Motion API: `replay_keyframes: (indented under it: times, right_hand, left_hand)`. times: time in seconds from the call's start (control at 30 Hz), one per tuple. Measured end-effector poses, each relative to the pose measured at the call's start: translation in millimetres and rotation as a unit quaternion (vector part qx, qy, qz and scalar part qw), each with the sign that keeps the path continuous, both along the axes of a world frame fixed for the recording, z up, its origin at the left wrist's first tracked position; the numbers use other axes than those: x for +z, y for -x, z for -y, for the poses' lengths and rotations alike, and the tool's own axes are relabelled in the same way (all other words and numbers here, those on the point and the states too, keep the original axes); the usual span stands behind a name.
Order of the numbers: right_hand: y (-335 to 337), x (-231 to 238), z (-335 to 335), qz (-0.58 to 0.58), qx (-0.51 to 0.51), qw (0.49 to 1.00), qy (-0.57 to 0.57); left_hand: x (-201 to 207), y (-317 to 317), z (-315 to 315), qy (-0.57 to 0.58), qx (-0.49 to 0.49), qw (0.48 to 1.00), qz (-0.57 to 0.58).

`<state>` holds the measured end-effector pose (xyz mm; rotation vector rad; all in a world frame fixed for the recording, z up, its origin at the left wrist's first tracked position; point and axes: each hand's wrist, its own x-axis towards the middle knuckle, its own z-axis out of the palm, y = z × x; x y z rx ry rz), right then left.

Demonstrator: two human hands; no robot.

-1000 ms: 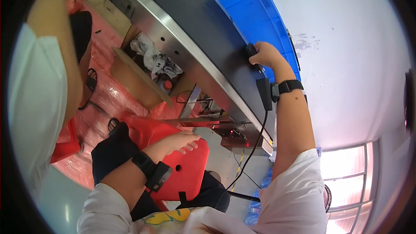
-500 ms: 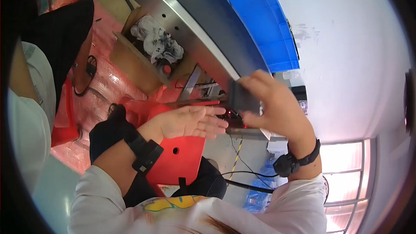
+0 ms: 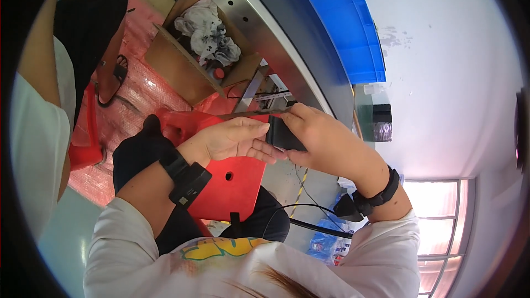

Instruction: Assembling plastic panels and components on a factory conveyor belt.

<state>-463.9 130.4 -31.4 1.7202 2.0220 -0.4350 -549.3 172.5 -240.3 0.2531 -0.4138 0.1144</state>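
Observation:
A flat black rectangular object (image 3: 287, 134) is tilted between my hands, gripped along its far and right sides by my right hand (image 3: 320, 135). My right fingers curl over its upper edge, and the thumb is at its lower corner. My left hand (image 3: 234, 139) is open, palm up, with its fingers stretched toward the object. The left thumb tip meets the object's left edge, and the fingertips lie just below it; whether they bear its weight I cannot tell. What kind of object it is does not show.
A red stool (image 3: 237, 179) stands below my hands. Beyond it are a cardboard box (image 3: 176, 69) holding crumpled white cloths (image 3: 207, 33), a metal-edged worktable (image 3: 276, 33) and a blue crate (image 3: 345, 22). Another person's leg (image 3: 91, 27) is at the left. Cables (image 3: 301, 223) hang from my right wrist.
My right hand has moved left and slightly down with the black object, bringing it against my left thumb. The left hand has stayed nearly in place. The whole view has shifted a little.

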Motion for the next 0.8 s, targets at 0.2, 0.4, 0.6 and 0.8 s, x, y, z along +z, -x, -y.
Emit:
replay_keyframes:
  times: [0.2, 0.4, 0.6, 0.8]
  right_hand:
    - [-6, -6, 1, -0.021, -0.01, 1.0, 0.002]
    - [3, 7, -10, -0.019, -0.033, 0.999, 0.032]
    - [-19, 58, -54, -0.067, -0.032, 0.986, -0.146]
    - [-87, 55, -129, -0.033, -0.111, 0.95, -0.29]
  left_hand:
    - [-4, -3, 0, -0.035, 0.008, 0.999, 0.005]
    - [-4, -2, 3, -0.021, 0.002, 1.0, 0.011]
    - [-5, -5, -7, -0.045, -0.022, 0.999, -0.021]
    - [-9, -11, -10, -0.021, 0.055, 0.987, -0.152]
